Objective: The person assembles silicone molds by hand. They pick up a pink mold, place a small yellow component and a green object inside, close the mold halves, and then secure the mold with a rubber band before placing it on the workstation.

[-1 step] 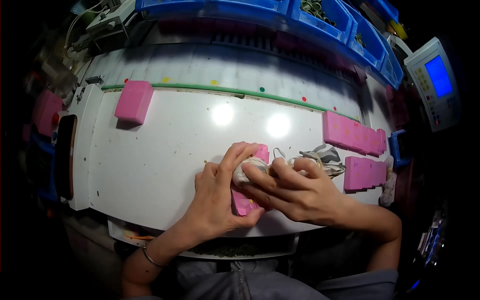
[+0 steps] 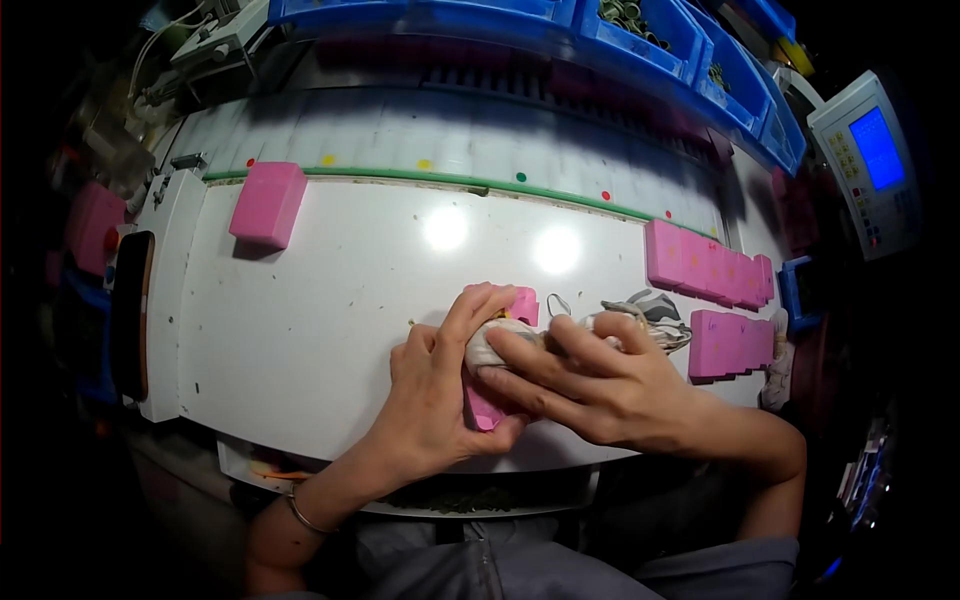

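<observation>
On the near part of the white tabletop, a pink block (image 2: 483, 404) stands with its ends showing past a wad of cloth. My left hand (image 2: 425, 385) grips the block between thumb and fingers from the left side. A pale and grey patterned cloth (image 2: 500, 340) is bunched over the block's middle, and my right hand (image 2: 610, 385) presses it there with curled fingers. The cloth's loose end trails out on the table to the right of that hand. A thin loop (image 2: 558, 303) lies just beyond my right fingers. The cloth hides most of the block's upper face.
One pink block (image 2: 268, 205) stands at the far left. Two rows of pink blocks (image 2: 705, 263) line the right side. Blue bins (image 2: 655, 35) hang at the back, and a display unit (image 2: 870, 155) stands far right. A drawer (image 2: 480, 497) sits below the front edge.
My right hand and the cloth under its fingers have shifted slightly. My left hand and the block stay in place.
</observation>
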`<state>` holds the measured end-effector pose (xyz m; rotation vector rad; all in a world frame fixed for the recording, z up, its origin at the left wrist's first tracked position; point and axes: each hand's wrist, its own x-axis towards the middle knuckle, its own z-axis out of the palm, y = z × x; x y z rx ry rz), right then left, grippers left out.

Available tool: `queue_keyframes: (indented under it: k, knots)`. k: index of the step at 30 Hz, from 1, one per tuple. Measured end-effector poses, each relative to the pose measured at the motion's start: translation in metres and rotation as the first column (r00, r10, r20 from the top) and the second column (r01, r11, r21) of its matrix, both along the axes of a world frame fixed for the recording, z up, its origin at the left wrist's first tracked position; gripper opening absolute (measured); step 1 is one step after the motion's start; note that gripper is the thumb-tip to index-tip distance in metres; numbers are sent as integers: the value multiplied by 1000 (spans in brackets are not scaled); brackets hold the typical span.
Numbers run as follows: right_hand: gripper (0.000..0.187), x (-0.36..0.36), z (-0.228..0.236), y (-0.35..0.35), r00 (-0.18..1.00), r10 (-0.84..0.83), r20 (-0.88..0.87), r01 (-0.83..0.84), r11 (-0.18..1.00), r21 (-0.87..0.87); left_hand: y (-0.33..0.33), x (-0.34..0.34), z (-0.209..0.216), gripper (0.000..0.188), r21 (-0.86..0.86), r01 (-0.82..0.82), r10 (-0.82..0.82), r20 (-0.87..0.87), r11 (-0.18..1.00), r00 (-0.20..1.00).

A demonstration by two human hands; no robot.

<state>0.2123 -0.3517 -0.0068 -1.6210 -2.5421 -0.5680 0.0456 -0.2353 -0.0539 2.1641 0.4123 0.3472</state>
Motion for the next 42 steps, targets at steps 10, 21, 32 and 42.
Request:
queue_keyframes:
  k: [10,21,32,42]
  knots:
    - [45,6,7,-8,965,-99,-242,44,974,-221,-3,0,-6,88,-10,-28,29,125,1000,992]
    - [43,19,-46,-55,734,-628,-261,665,742,86,-11,9,-11,48,383,-63,-6,175,921,984]
    - [54,-25,-64,-60,561,-557,-613,660,748,-76,-17,9,-12,39,459,-189,48,301,868,952]
    - [67,-30,-26,-85,574,-582,-576,418,813,-406,-20,6,-7,47,390,-258,124,337,884,933]
